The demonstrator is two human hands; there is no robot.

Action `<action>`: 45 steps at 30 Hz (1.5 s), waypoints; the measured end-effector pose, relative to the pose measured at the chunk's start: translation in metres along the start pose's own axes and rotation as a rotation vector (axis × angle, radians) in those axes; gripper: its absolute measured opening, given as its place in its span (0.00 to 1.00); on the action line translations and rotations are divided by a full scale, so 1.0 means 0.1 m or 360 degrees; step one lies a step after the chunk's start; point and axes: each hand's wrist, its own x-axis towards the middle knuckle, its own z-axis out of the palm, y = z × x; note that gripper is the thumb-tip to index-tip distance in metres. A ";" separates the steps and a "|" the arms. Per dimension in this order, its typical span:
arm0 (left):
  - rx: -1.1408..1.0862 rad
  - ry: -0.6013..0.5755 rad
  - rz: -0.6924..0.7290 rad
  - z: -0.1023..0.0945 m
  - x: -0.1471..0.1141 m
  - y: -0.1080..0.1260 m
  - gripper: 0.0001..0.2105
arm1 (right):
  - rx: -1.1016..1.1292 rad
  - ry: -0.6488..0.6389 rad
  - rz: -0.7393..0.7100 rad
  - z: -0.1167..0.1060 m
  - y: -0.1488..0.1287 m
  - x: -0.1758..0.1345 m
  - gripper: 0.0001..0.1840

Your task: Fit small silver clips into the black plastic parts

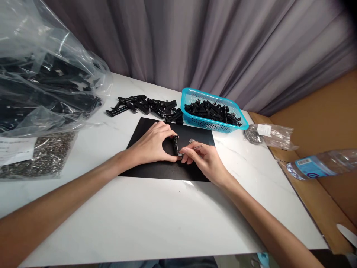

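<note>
Over a black mat (167,172), my left hand (153,143) grips a small black plastic part (175,144) by its two ends, between thumb and fingers. My right hand (205,158) pinches a thin metal rod-like tool (195,147); its tip is at the near end of the plastic part. Whether the tip touches a smaller piece there is too small to tell. A little pile of shiny metal bits (191,141) lies on the mat just beyond my right fingers.
Behind the mat are loose black plastic parts (139,105) and a blue basket (214,126) full of similar pieces. Left stand a large clear bag (50,93) of black parts and a bag of metal pieces (47,156). Right lie a small bag (255,134) and a plastic bottle (320,165).
</note>
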 end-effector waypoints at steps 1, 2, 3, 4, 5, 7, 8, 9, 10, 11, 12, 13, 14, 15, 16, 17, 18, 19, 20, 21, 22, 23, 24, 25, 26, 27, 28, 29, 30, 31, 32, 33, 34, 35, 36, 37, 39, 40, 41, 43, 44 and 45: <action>-0.0003 -0.0007 0.0010 0.00 0.01 0.00 0.25 | -0.0023 0.0002 -0.0018 0.01 0.00 -0.01 0.22; -0.0004 -0.0010 0.0017 -0.01 0.02 0.00 0.25 | -0.0040 0.0004 -0.0031 0.03 0.00 -0.01 0.22; -0.0006 -0.0010 0.0023 -0.01 0.03 0.00 0.25 | -0.0054 0.0004 -0.0034 0.03 0.00 -0.01 0.22; -0.0011 -0.0008 0.0025 0.00 0.03 0.00 0.25 | -0.0069 -0.0001 -0.0029 0.03 -0.01 -0.01 0.22; -0.0018 -0.0003 0.0027 0.00 0.03 0.01 0.25 | -0.0087 -0.0001 -0.0018 0.01 -0.02 -0.01 0.23; -0.0031 0.0009 0.0038 0.01 0.01 0.01 0.25 | -0.0139 0.0064 -0.0023 -0.08 -0.04 0.02 0.23; -0.0030 0.0014 0.0047 0.01 0.01 0.01 0.26 | -0.0193 0.0136 -0.0049 -0.15 -0.04 0.03 0.24; -0.0023 0.0019 0.0052 0.02 0.00 0.01 0.26 | -0.0268 0.0241 -0.0102 -0.24 -0.05 0.05 0.25; -0.0015 0.0019 0.0057 0.02 -0.01 0.01 0.27 | -0.0377 0.0360 -0.0169 -0.34 -0.04 0.07 0.27; -0.0007 0.0015 0.0059 0.02 -0.02 0.00 0.28 | -0.0520 0.0442 -0.0233 -0.45 -0.04 0.08 0.28; -0.0001 0.0007 0.0059 0.02 -0.02 0.00 0.28 | -0.0674 0.0473 -0.0265 -0.55 -0.02 0.08 0.29; 0.0000 -0.0001 0.0059 0.01 -0.03 0.00 0.28 | -0.0807 0.0445 -0.0246 -0.64 0.00 0.08 0.28; -0.0003 -0.0008 0.0057 0.01 -0.03 -0.01 0.29 | -0.0922 0.0376 -0.0200 -0.72 0.02 0.07 0.26; -0.0008 -0.0014 0.0056 0.01 -0.04 -0.01 0.29 | -0.1013 0.0267 -0.0144 -0.78 0.04 0.04 0.24; -0.0013 -0.0014 0.0055 0.00 -0.04 0.00 0.29 | -0.1078 0.0136 -0.0102 -0.82 0.06 0.01 0.21; -0.0016 -0.0008 0.0052 0.00 -0.04 0.00 0.29 | -0.1120 0.0007 -0.0077 -0.84 0.07 -0.02 0.19; -0.0018 -0.0002 0.0049 0.00 -0.04 0.00 0.29 | -0.1151 -0.0104 -0.0068 -0.85 0.08 -0.05 0.18; -0.0020 0.0003 0.0046 -0.01 -0.04 0.01 0.28 | -0.1174 -0.0185 -0.0076 -0.85 0.08 -0.08 0.17; -0.0021 0.0005 0.0041 -0.01 -0.04 0.01 0.28 | -0.1194 -0.0235 -0.0096 -0.83 0.08 -0.10 0.17; -0.0021 0.0003 0.0035 -0.01 -0.03 0.01 0.28 | -0.1216 -0.0258 -0.0120 -0.81 0.09 -0.11 0.17; -0.0022 -0.0001 0.0030 0.00 -0.03 0.01 0.29 | -0.1237 -0.0264 -0.0143 -0.78 0.09 -0.12 0.17; -0.0021 -0.0006 0.0029 0.00 -0.03 0.01 0.29 | -0.1256 -0.0259 -0.0161 -0.75 0.09 -0.11 0.17; -0.0019 -0.0010 0.0029 0.00 -0.03 0.01 0.29 | -0.1276 -0.0243 -0.0168 -0.72 0.10 -0.10 0.15; -0.0012 -0.0014 0.0032 0.00 -0.03 0.00 0.29 | -0.1294 -0.0213 -0.0162 -0.69 0.11 -0.08 0.14; -0.0001 -0.0015 0.0036 -0.01 -0.03 0.00 0.29 | -0.1313 -0.0168 -0.0142 -0.66 0.12 -0.06 0.12; 0.0012 -0.0013 0.0041 -0.01 -0.03 0.00 0.28 | -0.1328 -0.0110 -0.0112 -0.63 0.14 -0.04 0.10; 0.0027 -0.0011 0.0043 -0.01 -0.02 0.00 0.28 | -0.1337 -0.0050 -0.0080 -0.60 0.14 -0.02 0.10; 0.0040 -0.0009 0.0043 -0.02 -0.02 0.00 0.27 | -0.1342 -0.0001 -0.0051 -0.59 0.15 0.01 0.10; 0.0047 -0.0008 0.0041 -0.02 -0.02 0.00 0.27 | -0.1335 0.0039 -0.0026 -0.58 0.15 0.02 0.10; 0.0050 -0.0007 0.0038 -0.02 -0.01 0.00 0.28 | -0.1316 0.0073 -0.0007 -0.58 0.14 0.04 0.09; 0.0049 -0.0006 0.0038 -0.03 -0.01 0.00 0.28 | -0.1278 0.0102 0.0005 -0.59 0.12 0.05 0.08; 0.0050 -0.0007 0.0039 -0.03 0.00 0.00 0.28 | -0.1218 0.0131 0.0010 -0.60 0.11 0.06 0.07; 0.0051 -0.0008 0.0044 -0.03 0.00 0.00 0.28 | -0.1137 0.0155 0.0009 -0.63 0.09 0.07 0.06; 0.0055 -0.0007 0.0048 -0.03 0.00 -0.01 0.28 | -0.1038 0.0171 0.0006 -0.66 0.06 0.07 0.06; 0.0060 -0.0006 0.0050 -0.03 0.00 -0.01 0.28 | -0.0926 0.0176 0.0007 -0.69 0.05 0.08 0.06; 0.0065 -0.0007 0.0050 -0.03 0.00 -0.01 0.28 | -0.0813 0.0165 0.0014 -0.73 0.03 0.08 0.07; 0.0073 -0.0010 0.0046 -0.03 0.00 -0.01 0.28 | -0.0612 0.0100 0.0057 -0.79 0.02 0.09 0.08; 0.0074 -0.0012 0.0045 -0.03 0.00 -0.01 0.28 | -0.0529 0.0057 0.0087 -0.81 0.02 0.09 0.09; 0.0076 -0.0013 0.0047 -0.03 0.00 -0.01 0.28 | -0.0457 0.0012 0.0118 -0.83 0.02 0.09 0.10; 0.0081 -0.0013 0.0056 -0.03 0.00 0.00 0.28 | -0.0320 -0.0083 0.0190 -0.83 0.03 0.08 0.13; 0.0086 -0.0012 0.0060 -0.02 0.00 0.00 0.28 | -0.0257 -0.0125 0.0228 -0.82 0.03 0.08 0.14; 0.0093 -0.0013 0.0063 -0.02 0.00 0.00 0.28 | -0.0214 -0.0162 0.0255 -0.81 0.02 0.07 0.16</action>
